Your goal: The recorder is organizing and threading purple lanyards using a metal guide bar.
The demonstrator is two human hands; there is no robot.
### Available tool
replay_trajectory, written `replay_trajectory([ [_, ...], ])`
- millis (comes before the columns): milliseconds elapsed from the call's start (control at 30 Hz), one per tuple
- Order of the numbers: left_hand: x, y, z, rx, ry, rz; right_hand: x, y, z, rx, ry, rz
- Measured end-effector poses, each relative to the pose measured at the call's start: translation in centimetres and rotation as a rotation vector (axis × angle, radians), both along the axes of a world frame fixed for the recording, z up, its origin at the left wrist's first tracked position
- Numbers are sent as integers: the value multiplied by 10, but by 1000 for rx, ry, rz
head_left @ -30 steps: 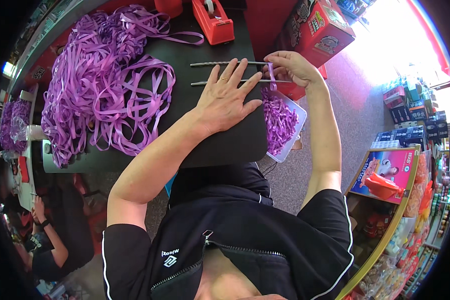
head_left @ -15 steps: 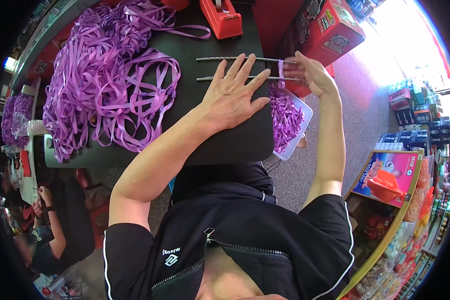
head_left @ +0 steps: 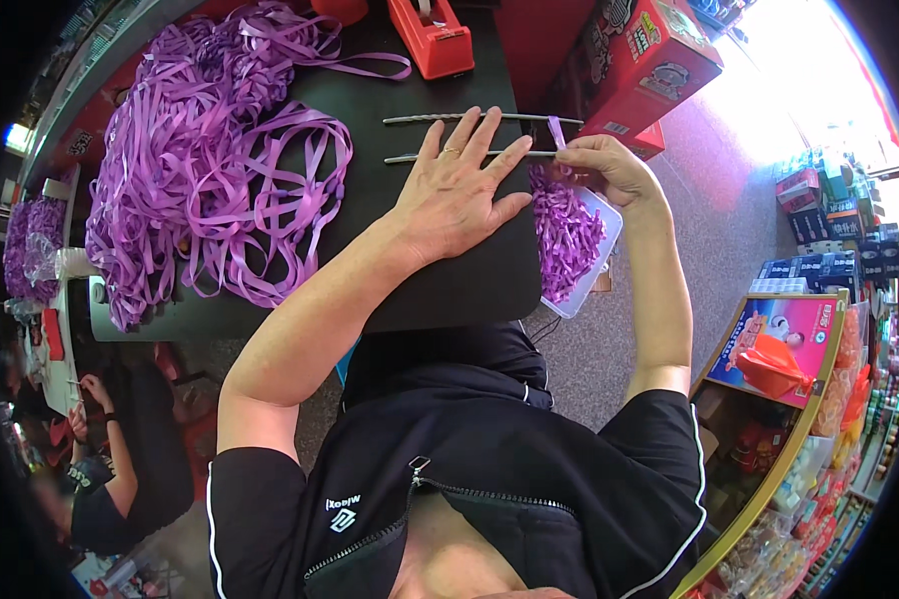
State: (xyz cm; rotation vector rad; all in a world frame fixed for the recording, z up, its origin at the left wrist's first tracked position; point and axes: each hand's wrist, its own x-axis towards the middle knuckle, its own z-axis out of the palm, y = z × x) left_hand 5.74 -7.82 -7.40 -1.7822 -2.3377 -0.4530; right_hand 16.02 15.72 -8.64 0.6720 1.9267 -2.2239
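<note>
A person leans over a black table [head_left: 449,290]. Their left hand [head_left: 459,190] lies flat, fingers spread, across two thin metal rods [head_left: 420,120], seemingly to keep them from rolling. Their right hand [head_left: 604,165] pinches a short purple ribbon strip [head_left: 556,132] at the rods' end, just above a white tray of cut ribbon pieces [head_left: 567,228] (overhanging the table's edge). A big tangle of purple ribbon [head_left: 210,170] crowds the left; a red tape dispenser [head_left: 432,35] sits beyond.
</note>
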Motion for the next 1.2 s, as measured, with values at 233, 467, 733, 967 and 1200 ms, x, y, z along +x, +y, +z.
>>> replay_trajectory([
  [233, 1, -1, 0, 22, -6, 2, -7, 13, 21, 277, 110, -25],
  [467, 1, -1, 1, 20, 0, 0, -24, 7, 17, 179, 104, -25],
  [733, 1, 2, 0, 49, 1, -11, 40, 63, -14, 139, 209, -466],
  [967, 36, -5, 39, 23, -29, -437, 33, 47, -140, 267, 242, -726],
  [1200, 110, -82, 44, -105, -60, -760, 64, 27, -162, 554, 296, -927],
])
